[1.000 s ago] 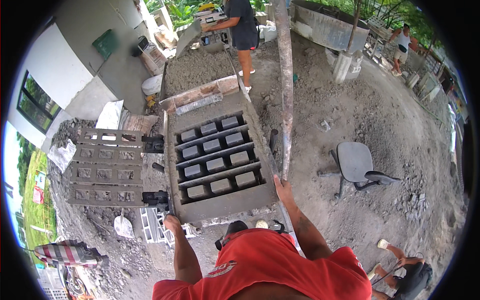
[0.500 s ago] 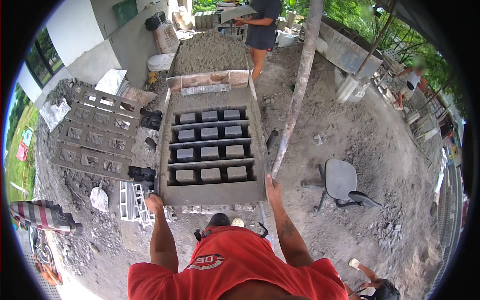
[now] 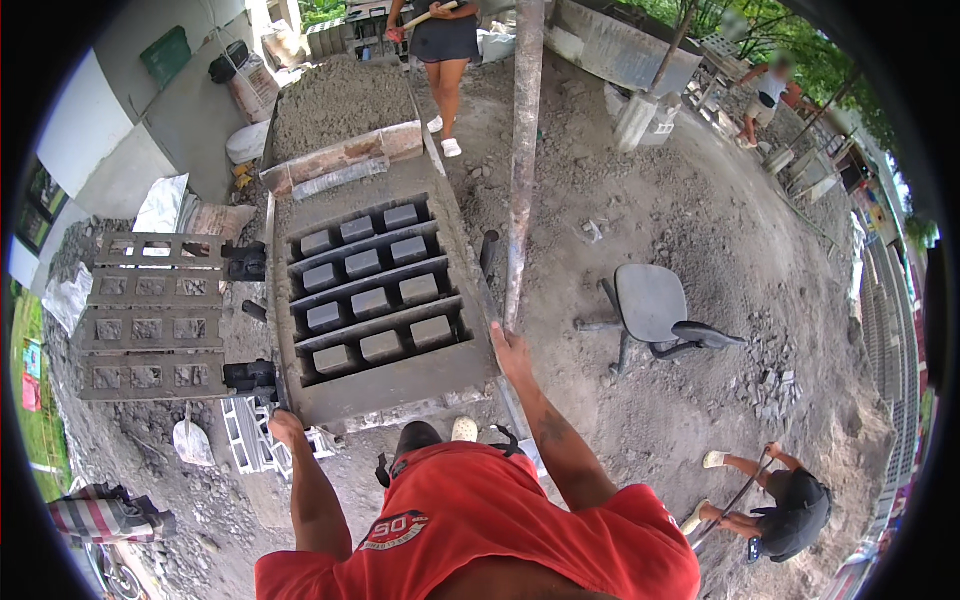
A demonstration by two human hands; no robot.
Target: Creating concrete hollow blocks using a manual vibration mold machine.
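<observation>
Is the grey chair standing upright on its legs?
No, the grey chair lies tipped over on the dirt ground, right of the block mould.

Bright daylight, soft shadows, fisheye-bent edges.

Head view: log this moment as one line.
left hand: gripping grey steel block mould near corner | right hand: on mould's right edge | mould: empty cells

Centre: mould (image 3: 375, 300), hands (image 3: 285, 428) (image 3: 510, 348) at lower corners
Left: pallet (image 3: 150, 315)
Above mould: sand pile (image 3: 335, 95)
Right: pole (image 3: 522, 160), chair (image 3: 655, 310) beyond
Lower right: crouching person (image 3: 780, 505)
</observation>
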